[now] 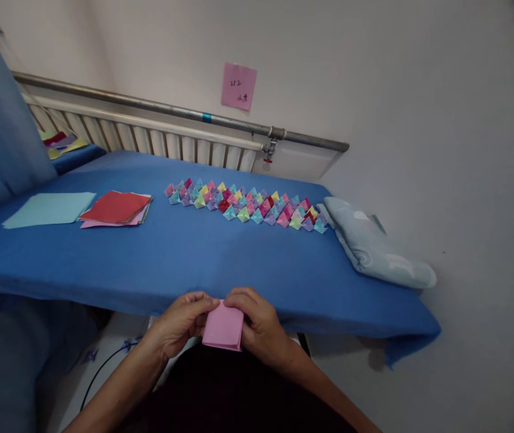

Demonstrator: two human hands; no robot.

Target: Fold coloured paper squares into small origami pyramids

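Pink folded paper [223,326], a small square of it, sits between the two hands, right at the near edge of the blue cloth [171,255] and over the person's dark-clothed lap! Left hand [184,322] has its thumb and fingers closed on the upper left corner, a neat pinch, while the right hand [260,325] clamps the upper right side, fingertips over the top edge; the two grips almost meet up there. Down at the bottom the layers part slightly, open edges facing the lap. And look beyond, out on the cloth: a long band of small folded pieces [257,207], pink, teal, purple, yellow, green and red, packed close in slanting rows! Over to the left lie the light blue sheets [49,209], and just beside them a stack of coloured paper [116,207] with red on top, pink poking out beneath. At the far right end, the folded pale blanket [371,246] rests by the band's tip. Behind it all run the white radiator [184,147] and the metal pipe [148,107], with a pink note [238,87] bearing handwriting on the wall above.
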